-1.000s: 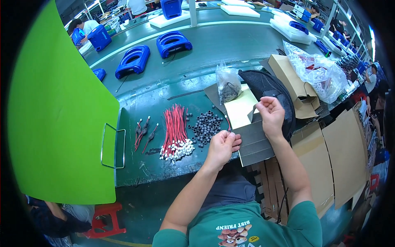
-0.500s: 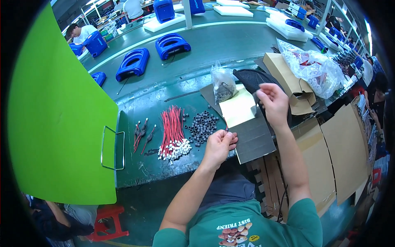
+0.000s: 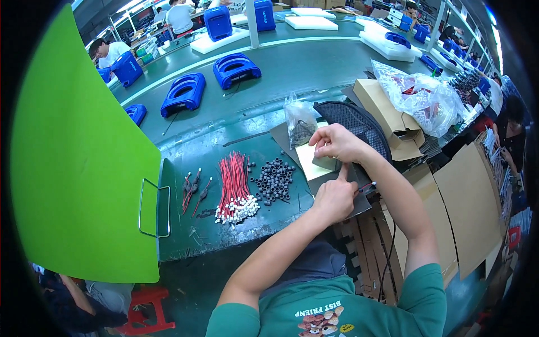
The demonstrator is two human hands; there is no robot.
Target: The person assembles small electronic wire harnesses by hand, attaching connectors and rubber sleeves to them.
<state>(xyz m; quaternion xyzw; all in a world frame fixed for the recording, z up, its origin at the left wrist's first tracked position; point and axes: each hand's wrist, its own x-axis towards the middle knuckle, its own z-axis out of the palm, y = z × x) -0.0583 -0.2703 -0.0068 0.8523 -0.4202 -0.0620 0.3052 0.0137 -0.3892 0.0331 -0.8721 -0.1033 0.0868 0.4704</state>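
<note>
My left hand (image 3: 335,199) is closed over the dark board (image 3: 316,182), its index finger stretched forward. A short cable (image 3: 368,186) with a light connector end sticks out from its right side, seemingly held in the curled fingers. Just beyond it my right hand (image 3: 341,143) hovers over a pale yellow pad (image 3: 306,156), thumb and fingers pinched together. Whatever the pinch holds, if anything, is too small to make out. To the left lie a bundle of red wires (image 3: 233,177) with white connectors (image 3: 236,210) and a pile of small black caps (image 3: 274,178).
A clear bag (image 3: 300,121) stands behind the pad, beside a black mesh basket (image 3: 359,126). An open carton (image 3: 373,106) is to the right. Finished-looking cables (image 3: 193,185) lie left. A green panel (image 3: 84,151) borders the bench; blue housings (image 3: 184,94) sit on the conveyor.
My left hand has moved right and forward, with the cable now showing beside it. My right hand has come left and down over the pad. The two hands are closer together.
</note>
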